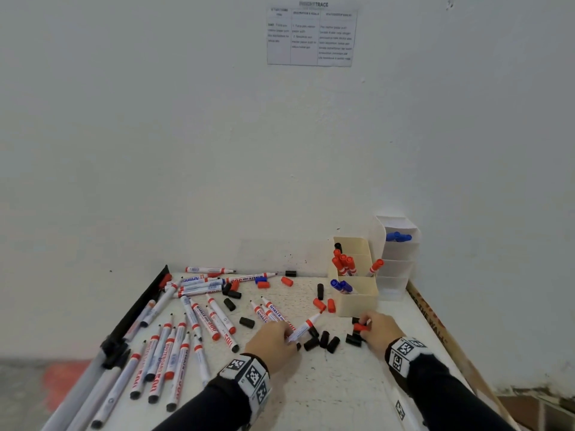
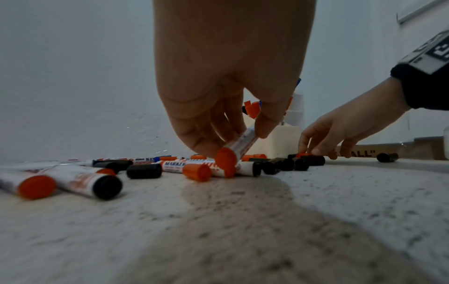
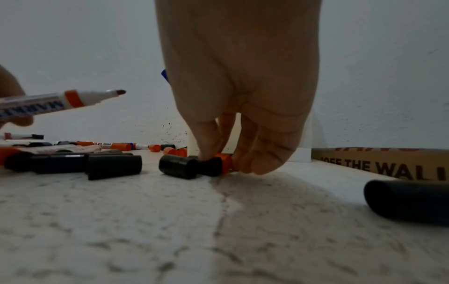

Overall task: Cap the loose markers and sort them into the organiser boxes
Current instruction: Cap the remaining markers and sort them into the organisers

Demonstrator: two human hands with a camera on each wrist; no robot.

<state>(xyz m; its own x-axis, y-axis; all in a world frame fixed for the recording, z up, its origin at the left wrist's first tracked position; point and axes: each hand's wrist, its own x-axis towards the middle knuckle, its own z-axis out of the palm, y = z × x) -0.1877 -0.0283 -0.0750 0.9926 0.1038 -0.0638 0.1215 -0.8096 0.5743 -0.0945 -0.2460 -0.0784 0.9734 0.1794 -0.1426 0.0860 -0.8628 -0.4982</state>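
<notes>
My left hand (image 1: pixel 273 340) grips an uncapped red marker (image 1: pixel 303 328) by its lower barrel, lower centre of the head view, tip raised toward the upper right and clear of the table (image 1: pixel 342 393). My right hand (image 1: pixel 378 332), lower right of centre, pinches a red cap (image 3: pixel 224 160) between thumb and fingertips; the cap touches the table among loose black caps (image 1: pixel 325 340). Uncapped markers (image 1: pixel 174 353) lie scattered across the lower left. The cream organiser box (image 1: pixel 357 303), right of centre, holds capped red and blue markers upright; the white organiser box (image 1: pixel 398 262) behind it holds blue ones
</notes>
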